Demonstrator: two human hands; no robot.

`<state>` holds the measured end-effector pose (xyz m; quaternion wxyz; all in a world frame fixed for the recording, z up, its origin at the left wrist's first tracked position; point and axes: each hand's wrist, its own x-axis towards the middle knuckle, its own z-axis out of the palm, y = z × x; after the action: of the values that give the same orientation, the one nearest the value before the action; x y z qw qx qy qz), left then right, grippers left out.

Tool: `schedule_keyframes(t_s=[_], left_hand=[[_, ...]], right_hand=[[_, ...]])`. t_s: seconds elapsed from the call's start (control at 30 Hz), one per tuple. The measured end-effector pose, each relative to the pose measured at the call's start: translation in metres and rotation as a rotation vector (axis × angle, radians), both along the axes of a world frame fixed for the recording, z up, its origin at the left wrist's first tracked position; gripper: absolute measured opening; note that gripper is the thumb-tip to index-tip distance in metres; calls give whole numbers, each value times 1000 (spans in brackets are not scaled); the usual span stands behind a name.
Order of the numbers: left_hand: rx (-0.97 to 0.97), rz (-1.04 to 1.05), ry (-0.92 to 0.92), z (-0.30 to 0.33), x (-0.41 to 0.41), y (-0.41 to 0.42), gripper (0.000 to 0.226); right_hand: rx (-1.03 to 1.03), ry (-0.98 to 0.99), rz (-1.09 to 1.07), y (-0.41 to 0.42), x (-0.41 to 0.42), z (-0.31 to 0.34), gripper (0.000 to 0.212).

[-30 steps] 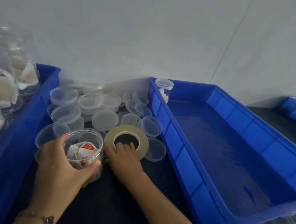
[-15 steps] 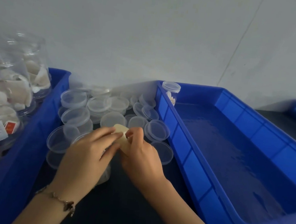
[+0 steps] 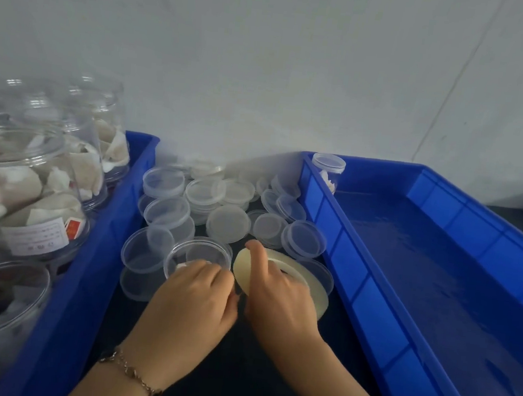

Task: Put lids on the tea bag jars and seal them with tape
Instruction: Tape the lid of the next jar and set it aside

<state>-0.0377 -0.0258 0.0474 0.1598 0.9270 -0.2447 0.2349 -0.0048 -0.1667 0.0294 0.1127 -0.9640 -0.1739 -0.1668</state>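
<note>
Beside tape roll (image 3: 290, 276), jar label (image 3: 38, 236) unreadable

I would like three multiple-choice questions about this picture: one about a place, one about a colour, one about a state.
1. Where does the one sealed jar stand?
A. in the far left corner of the right bin
B. among the loose lids
C. in the left bin

2. What colour are the bins?
A. green
B. blue
C. grey

3. What is the right hand doing?
A. resting flat on the table
B. lifting a lid
C. holding the tape roll

Answers:
1 A, the sealed jar stands in that corner of the right bin.
2 B, both are blue.
3 C, the right hand grips the tape roll tilted beside the left hand.
</note>
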Motion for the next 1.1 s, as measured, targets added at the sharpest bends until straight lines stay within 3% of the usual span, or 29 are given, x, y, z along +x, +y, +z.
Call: schedule_keyframes(t_s=[0.13,0.27,0.33,0.47,0.53,0.77,0.97,1.1], left_hand=[[54,-35,-30,4,-1,0,16],[102,50,-119,5,5,6,22],[92,95,-159,4,7,6,23],[69,140,-201,0,12,12,18],[56,151,-192,-2,15,16,14],[40,165,-166,-5,19,18,14],[4,175,-249,-13,10,23,22],[-11,212,-354,-18,7,27,23]], right_hand=[[-76,-31,-51,-1,9,-5,80],[64,100,6,-3,14,-2,77],[200,241,68,-7,16,1,75],[498,629,205,-24,17,-2,90],[601,719,216,-31,15,-8,94],[260,303,152,-28,16,-18,61],[194,329,45,-38,34,-3,97],[321,348,84,-41,33,8,100]])
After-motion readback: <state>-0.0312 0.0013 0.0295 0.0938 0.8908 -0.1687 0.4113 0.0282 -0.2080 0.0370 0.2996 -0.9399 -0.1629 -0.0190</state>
